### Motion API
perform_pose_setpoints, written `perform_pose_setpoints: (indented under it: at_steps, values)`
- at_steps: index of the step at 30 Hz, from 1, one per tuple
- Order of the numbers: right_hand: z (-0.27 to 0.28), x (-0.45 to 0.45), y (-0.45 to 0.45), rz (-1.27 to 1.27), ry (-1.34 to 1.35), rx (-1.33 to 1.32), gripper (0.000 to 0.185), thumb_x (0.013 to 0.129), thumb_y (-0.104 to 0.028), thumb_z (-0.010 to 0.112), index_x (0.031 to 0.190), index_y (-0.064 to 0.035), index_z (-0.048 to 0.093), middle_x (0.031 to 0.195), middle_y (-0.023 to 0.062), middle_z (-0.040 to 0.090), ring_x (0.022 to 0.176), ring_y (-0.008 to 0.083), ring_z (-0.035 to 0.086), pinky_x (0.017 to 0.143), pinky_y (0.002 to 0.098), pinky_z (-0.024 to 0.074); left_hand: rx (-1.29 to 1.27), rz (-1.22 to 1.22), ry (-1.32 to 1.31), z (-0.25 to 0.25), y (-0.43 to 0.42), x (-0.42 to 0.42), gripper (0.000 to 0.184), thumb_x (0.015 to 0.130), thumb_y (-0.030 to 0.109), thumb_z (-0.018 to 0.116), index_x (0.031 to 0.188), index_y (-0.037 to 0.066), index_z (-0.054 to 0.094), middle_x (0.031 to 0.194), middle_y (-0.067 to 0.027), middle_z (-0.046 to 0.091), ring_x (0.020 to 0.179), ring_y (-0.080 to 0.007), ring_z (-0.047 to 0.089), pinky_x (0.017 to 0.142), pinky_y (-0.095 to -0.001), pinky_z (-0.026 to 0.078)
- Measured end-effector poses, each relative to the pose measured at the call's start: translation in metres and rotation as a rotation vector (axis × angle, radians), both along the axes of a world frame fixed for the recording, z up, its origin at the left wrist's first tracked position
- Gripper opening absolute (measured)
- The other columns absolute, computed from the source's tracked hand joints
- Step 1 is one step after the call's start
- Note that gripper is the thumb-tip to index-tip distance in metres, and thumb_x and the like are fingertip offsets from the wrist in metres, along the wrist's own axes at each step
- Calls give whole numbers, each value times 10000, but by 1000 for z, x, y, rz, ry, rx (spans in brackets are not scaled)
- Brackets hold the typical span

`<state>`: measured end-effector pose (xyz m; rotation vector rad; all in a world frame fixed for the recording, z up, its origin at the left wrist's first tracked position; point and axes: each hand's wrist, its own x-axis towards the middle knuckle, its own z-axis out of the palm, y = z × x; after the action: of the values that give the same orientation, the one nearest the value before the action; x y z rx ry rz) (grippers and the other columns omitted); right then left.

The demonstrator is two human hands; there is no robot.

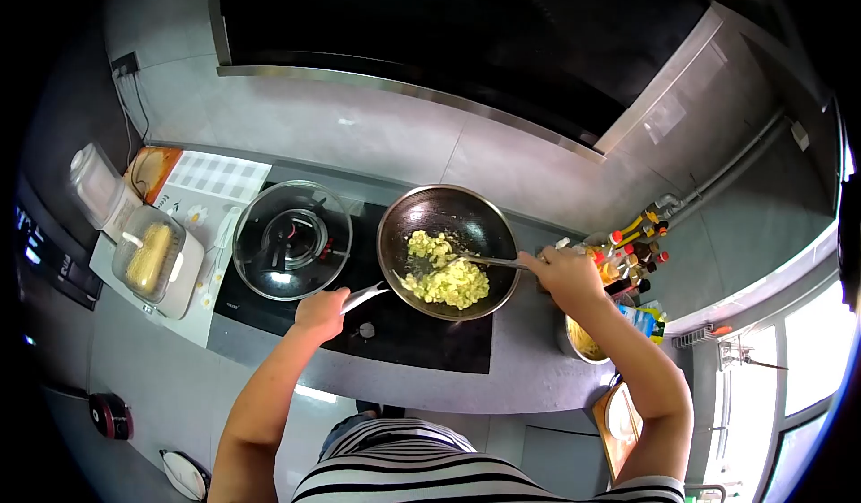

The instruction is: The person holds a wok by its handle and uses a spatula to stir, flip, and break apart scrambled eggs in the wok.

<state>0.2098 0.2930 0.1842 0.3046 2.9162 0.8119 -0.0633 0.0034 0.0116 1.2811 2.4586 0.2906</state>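
Observation:
A dark wok (466, 212) sits over the right side of the black cooktop, tilted a little toward me. Chopped yellow-green food, which looks like scrambled egg, (453, 283) lies in its lower half. My left hand (321, 315) is closed around the wok's pale handle (362, 298). In my right hand (567, 277) is a metal spatula (493, 261), gripped by its handle, with its front end in the food. Part of the blade is hidden by the pieces.
A glass lid (294, 200) rests over the left burner. Bottles (628, 256) crowd the right rear, near a pot of noodle-like strands (585, 340). At left stand a clear box of noodles (151, 261) and a white appliance (97, 185). The range hood (448, 37) overhangs the back.

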Motion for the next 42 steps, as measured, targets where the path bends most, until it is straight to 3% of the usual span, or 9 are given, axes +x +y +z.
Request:
perform_pose_setpoints:
  at_steps: [6, 13, 20, 25, 30, 34, 35, 38, 42]
  values:
    - [34, 29, -64, -176, -92, -160, 466, 859, -96, 585, 1320, -163, 571, 992, 57, 613, 892, 208, 660, 691, 316, 558, 16, -1, 4, 0, -1, 0, 252, 829, 145, 680, 1065, 123, 597, 933, -160, 686, 915, -382, 661, 774, -494, 531]
    - [-67, -9, -58, -352, 102, -239, 447, 862, -131, 619, 1303, -193, 579, 930, 91, 652, 784, 315, 689, 644, 430, 541, 18, -37, 36, -6, -1, -5, 257, 827, 158, 689, 1059, 117, 586, 934, -168, 694, 902, -391, 670, 766, -495, 541]
    - [3, 8, -82, -275, 45, -551, 262, 861, -91, 576, 1117, -138, 608, 834, 133, 670, 748, 346, 694, 624, 460, 542, 19, -42, 46, -9, -1, -7, 265, 829, 168, 694, 1065, 117, 586, 917, -180, 691, 883, -397, 674, 760, -499, 543]
    - [-60, -34, -78, -339, 93, -338, 446, 886, -88, 542, 1323, -163, 495, 1021, 135, 645, 779, 307, 713, 630, 403, 576, 31, -19, 38, 5, -2, -1, 230, 821, 127, 682, 1036, 121, 598, 910, -150, 694, 903, -372, 675, 768, -480, 543]
    - [-11, 8, -50, -331, 204, -191, 379, 855, -104, 594, 1209, -231, 637, 905, 101, 653, 801, 300, 689, 647, 419, 544, 8, -30, 12, 1, -1, -5, 273, 826, 161, 698, 1074, 129, 590, 940, -165, 691, 898, -384, 672, 767, -494, 541]
    - [34, 14, -46, -365, -114, -190, 377, 836, -100, 590, 1186, -226, 651, 969, 72, 656, 857, 258, 688, 684, 377, 541, 28, -39, 22, -1, -1, -7, 278, 821, 157, 699, 1077, 132, 594, 934, -165, 692, 892, -385, 672, 760, -496, 540]
    - [4, 21, -32, -220, 40, -220, 370, 841, -93, 581, 1183, -216, 653, 955, 77, 656, 866, 273, 688, 697, 389, 549, 33, -39, 24, -2, -2, -7, 280, 820, 156, 699, 1078, 132, 595, 934, -165, 692, 890, -385, 672, 758, -496, 540]
    - [-44, -7, -24, -268, 252, -306, 353, 844, -111, 586, 1177, -204, 655, 935, 79, 655, 872, 289, 688, 710, 413, 558, 41, -37, 19, -1, -1, -8, 279, 822, 152, 694, 1083, 133, 598, 934, -166, 693, 889, -384, 673, 757, -498, 540]
    - [-35, -32, -24, -490, 169, -185, 322, 900, -156, 567, 1205, -220, 648, 947, 101, 685, 874, 303, 703, 715, 431, 567, 21, -32, 13, -1, -1, -9, 275, 825, 149, 689, 1085, 132, 602, 932, -168, 696, 887, -387, 676, 760, -499, 543]
